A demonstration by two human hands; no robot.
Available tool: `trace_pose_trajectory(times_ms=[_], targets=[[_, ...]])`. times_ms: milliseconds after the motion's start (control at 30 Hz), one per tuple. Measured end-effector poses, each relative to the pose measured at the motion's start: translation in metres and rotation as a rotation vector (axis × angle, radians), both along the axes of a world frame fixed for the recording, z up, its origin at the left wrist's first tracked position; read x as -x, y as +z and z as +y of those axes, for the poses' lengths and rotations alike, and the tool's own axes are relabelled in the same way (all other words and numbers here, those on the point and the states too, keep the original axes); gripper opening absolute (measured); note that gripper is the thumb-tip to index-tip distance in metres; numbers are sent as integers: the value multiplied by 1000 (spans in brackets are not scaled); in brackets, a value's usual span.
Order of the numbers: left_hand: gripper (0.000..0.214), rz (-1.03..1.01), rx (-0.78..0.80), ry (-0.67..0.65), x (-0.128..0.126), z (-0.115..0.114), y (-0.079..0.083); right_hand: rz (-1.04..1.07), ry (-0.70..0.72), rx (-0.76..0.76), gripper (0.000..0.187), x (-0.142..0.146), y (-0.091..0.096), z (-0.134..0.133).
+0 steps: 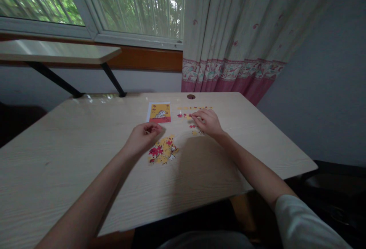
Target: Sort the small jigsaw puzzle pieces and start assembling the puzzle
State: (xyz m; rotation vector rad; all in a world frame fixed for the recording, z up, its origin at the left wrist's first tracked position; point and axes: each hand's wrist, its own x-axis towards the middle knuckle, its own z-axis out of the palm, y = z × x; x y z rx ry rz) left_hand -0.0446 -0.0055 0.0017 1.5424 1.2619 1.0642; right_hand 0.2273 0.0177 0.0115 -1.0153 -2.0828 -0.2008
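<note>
A heap of loose yellow and red jigsaw pieces (163, 151) lies on the light wooden table (71, 154). My left hand (142, 137) hovers just above and left of the heap, fingers curled in a pinch on something I cannot make out. My right hand (207, 122) rests further right, fingertips pinching a small piece beside a row of laid-out pieces (194, 108). A few more pieces (195, 130) lie under that hand. A yellow and red reference card (159, 112) with a white animal lies behind my left hand.
A round cable hole (191, 96) sits near the table's far edge. Behind it are a window (114, 5), a wall shelf on black brackets (57, 53) and a flowered curtain (237, 32). The table's right edge drops to a dark floor.
</note>
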Motion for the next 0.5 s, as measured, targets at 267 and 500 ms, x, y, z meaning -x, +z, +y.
trace_pose_trajectory(times_ms=[267, 500], targets=[[30, 562, -166, -320, 9, -4, 13, 123, -260, 240, 19, -71, -3, 58], [29, 698, -216, -427, 16, -3, 20, 32, -368, 497, 21, -127, -28, 92]])
